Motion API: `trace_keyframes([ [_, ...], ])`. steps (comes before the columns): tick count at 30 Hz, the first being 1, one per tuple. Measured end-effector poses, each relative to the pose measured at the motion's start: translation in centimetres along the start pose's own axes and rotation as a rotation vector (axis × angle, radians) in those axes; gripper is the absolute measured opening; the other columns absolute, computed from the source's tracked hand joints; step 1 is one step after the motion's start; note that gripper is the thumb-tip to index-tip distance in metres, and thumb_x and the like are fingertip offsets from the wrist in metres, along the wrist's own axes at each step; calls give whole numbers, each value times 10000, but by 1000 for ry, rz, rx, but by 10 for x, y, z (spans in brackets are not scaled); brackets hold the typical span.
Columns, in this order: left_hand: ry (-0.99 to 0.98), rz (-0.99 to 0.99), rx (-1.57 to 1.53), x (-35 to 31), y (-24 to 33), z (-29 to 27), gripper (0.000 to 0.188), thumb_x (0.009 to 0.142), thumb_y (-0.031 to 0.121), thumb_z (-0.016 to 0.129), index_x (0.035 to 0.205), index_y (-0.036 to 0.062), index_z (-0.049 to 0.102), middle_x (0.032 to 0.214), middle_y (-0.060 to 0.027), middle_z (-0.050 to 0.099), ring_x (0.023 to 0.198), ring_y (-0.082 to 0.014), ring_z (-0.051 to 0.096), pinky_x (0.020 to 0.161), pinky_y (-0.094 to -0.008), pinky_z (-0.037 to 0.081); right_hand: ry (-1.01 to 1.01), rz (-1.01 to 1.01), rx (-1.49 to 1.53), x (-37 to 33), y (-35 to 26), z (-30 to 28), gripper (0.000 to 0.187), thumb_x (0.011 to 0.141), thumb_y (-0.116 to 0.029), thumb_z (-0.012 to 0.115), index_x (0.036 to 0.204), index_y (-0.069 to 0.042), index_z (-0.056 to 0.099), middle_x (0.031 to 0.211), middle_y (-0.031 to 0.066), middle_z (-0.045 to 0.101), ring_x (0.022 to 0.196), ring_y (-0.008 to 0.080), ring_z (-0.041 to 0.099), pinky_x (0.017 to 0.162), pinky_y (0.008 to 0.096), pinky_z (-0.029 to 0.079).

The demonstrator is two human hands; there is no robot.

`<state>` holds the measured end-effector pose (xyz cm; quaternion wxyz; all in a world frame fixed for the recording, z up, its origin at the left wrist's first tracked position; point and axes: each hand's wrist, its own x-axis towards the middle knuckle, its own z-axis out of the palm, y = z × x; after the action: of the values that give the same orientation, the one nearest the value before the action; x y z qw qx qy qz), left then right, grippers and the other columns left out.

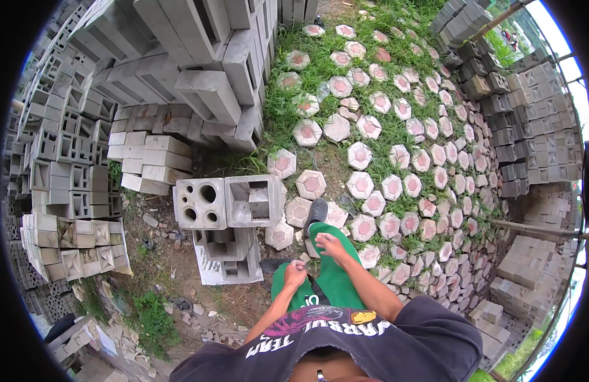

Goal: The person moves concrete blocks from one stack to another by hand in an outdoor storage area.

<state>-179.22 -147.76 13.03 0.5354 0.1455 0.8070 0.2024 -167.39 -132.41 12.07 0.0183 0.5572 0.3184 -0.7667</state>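
Observation:
My left hand (295, 274) hangs over the green trousers (336, 278), its fingers curled into a loose fist with nothing visible in them. A little farther ahead and to the right, my right hand (332, 247) is above the other trouser leg. Its fingers are loosely bent and apart, and I see nothing held. Nearest on the left is a small stack of concrete blocks, touched by neither hand. On top lie a grey block with round holes (200, 222) and a hollow block with a square opening (281, 204). Below them sits another hollow block (248, 270).
Hexagonal paving stones (360, 184) with reddish centres spread over the grass ahead and right. Tall stacks of concrete blocks (208, 95) rise at the far left, with more block stacks (539, 127) along the right. Rubble and a green weed (155, 321) lie at the lower left.

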Motion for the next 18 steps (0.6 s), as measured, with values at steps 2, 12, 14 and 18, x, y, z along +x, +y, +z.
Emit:
trace_keyframes([
  [2, -59, 62, 153, 10, 75, 7, 326, 664, 60, 611, 989, 60, 638, 865, -71, 684, 854, -189, 647, 764, -315, 494, 80, -4, -14, -9, -39, -43, 519, 908, -396, 561, 1316, -91, 458, 1279, 87, 537, 1179, 249, 512, 927, 451, 428],
  [12, -271, 469, -129, 86, 367, -1, 329, 745, 14, 676, 1057, -22, 579, 987, -122, 650, 800, -153, 634, 639, -278, 535, 195, -332, 327, -35, -201, -156, 461, 938, -382, 505, 1277, -74, 459, 1258, 81, 544, 1164, 224, 511, 935, 417, 419],
  [14, -321, 489, -143, 86, 398, 6, 310, 760, 6, 668, 1054, -28, 575, 974, -118, 652, 792, -153, 634, 646, -276, 537, 204, -416, 435, -45, -214, -166, 418, 945, -364, 496, 1244, -74, 471, 1239, 96, 549, 1142, 229, 515, 914, 410, 431],
  [18, -410, 528, -122, 88, 429, 15, 271, 793, -1, 648, 1049, -39, 568, 935, -116, 658, 782, -156, 637, 660, -269, 542, 231, -462, 577, -42, -221, -176, 456, 921, -385, 537, 1256, -81, 490, 1228, 71, 566, 1123, 213, 532, 894, 395, 440],
])
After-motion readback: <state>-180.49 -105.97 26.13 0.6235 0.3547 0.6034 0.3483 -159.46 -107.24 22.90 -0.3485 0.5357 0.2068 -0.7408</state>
